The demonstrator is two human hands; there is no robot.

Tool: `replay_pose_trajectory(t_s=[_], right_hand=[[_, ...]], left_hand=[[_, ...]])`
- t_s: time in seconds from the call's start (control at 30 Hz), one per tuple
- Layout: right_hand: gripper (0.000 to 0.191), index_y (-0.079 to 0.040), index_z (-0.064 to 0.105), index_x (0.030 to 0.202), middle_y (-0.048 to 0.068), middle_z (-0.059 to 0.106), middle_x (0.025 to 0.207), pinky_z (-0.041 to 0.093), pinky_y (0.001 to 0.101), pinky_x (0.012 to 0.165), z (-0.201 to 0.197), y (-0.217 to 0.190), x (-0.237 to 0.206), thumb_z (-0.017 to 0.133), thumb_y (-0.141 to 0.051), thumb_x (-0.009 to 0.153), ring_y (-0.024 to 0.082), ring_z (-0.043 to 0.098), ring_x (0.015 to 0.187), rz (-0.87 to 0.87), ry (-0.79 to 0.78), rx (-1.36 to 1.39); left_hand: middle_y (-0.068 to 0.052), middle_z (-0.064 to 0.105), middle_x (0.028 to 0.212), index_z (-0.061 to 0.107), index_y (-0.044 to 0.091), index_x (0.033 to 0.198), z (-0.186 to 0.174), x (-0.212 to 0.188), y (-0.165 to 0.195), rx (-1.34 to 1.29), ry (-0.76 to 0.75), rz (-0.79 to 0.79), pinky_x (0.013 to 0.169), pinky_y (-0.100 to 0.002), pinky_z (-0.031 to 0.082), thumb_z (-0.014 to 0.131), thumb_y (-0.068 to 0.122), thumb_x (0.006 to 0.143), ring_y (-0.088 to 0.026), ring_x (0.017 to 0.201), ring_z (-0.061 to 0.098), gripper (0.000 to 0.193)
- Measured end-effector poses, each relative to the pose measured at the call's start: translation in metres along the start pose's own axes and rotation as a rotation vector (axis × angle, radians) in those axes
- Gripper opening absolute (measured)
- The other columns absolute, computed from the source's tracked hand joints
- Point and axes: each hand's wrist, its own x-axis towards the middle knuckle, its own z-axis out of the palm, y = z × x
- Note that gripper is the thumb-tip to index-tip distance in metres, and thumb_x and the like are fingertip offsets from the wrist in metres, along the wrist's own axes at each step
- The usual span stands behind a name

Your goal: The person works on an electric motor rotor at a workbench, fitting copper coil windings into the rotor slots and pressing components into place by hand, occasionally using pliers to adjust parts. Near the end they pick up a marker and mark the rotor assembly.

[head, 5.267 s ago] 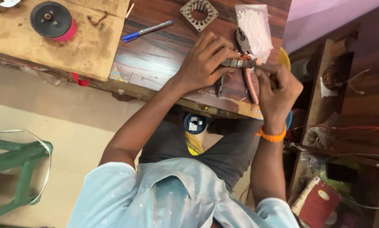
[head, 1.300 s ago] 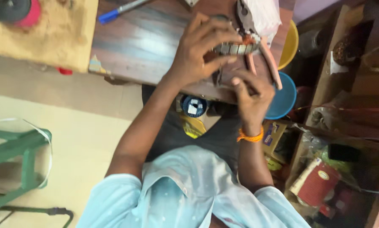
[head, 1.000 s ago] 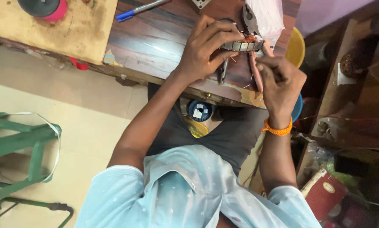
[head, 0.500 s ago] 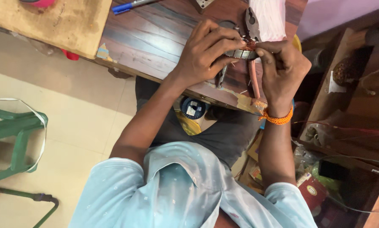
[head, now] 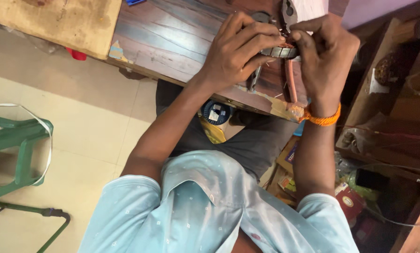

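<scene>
My left hand [head: 240, 51] is wrapped over a small grey metal ring with wire windings [head: 279, 51], holding it just above the dark wooden table [head: 172, 42]. My right hand [head: 324, 54], with an orange thread band at the wrist, pinches at the ring's right side with thumb and fingers. Pliers with pinkish-orange handles [head: 290, 82] lie on the table under the hands, their head near the top edge. What the right fingertips pinch is hidden.
A pale wooden board [head: 55, 21] covers the table's left part. A white plastic bag [head: 313, 7] lies behind the hands. A round blue spool [head: 216, 112] rests in my lap. A green stool [head: 18, 145] stands on the tiled floor at left; cluttered shelves [head: 392, 117] are at right.
The view has drifted, so the hands now sit higher in the frame and the spool on the board has left view. Both hands stay on the ring throughout.
</scene>
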Motion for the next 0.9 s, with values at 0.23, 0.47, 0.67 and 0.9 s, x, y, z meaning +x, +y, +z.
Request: replay_pose_trajectory(t_s=[0.23, 0.47, 0.67, 0.9], right_hand=[[0.036, 0.006, 0.061, 0.086, 0.012, 0.047, 0.067, 0.032, 0.0336, 0.055, 0.001, 0.011, 0.026, 0.095, -0.003, 0.095, 0.017, 0.038, 0.06, -0.016, 0.037, -0.131], [0.052, 0.006, 0.052, 0.083, 0.013, 0.044, 0.07, 0.033, 0.0347, 0.058, 0.01, 0.005, 0.023, 0.1, -0.012, 0.094, 0.019, 0.036, 0.064, 0.12, 0.135, -0.185], [0.017, 0.0, 0.072, 0.101, 0.004, 0.061, 0.081, 0.039, 0.0261, 0.062, 0.014, -0.033, -0.014, 0.088, -0.002, 0.097, 0.009, 0.048, 0.068, 0.076, 0.081, 0.0], [0.012, -0.002, 0.071, 0.092, 0.003, 0.059, 0.074, 0.034, 0.0264, 0.056, 0.052, -0.034, -0.049, 0.083, 0.0, 0.093, 0.009, 0.045, 0.061, 0.25, 0.13, 0.093]], left_hand=[[-0.001, 0.067, 0.121, 0.057, 0.013, 0.133, -0.007, 0.013, 0.005, -0.317, 0.001, -0.204, 0.094, -0.036, 0.054, 0.086, 0.016, 0.093, -0.022, 0.107, 0.065, 0.05], [-0.005, 0.078, 0.114, 0.026, 0.0, 0.15, 0.025, 0.041, -0.047, -0.921, -0.325, -0.704, 0.093, -0.03, 0.064, 0.077, 0.009, 0.098, -0.014, 0.106, 0.077, 0.074], [-0.011, 0.068, 0.126, 0.024, 0.008, 0.161, 0.002, 0.032, -0.077, -1.052, -0.511, -0.245, 0.106, -0.033, 0.059, 0.071, -0.004, 0.111, -0.017, 0.111, 0.069, 0.07], [-0.003, 0.065, 0.132, 0.056, 0.009, 0.143, -0.023, 0.056, -0.06, -0.885, -0.533, -0.174, 0.097, -0.03, 0.06, 0.078, 0.002, 0.104, -0.012, 0.113, 0.073, 0.045]])
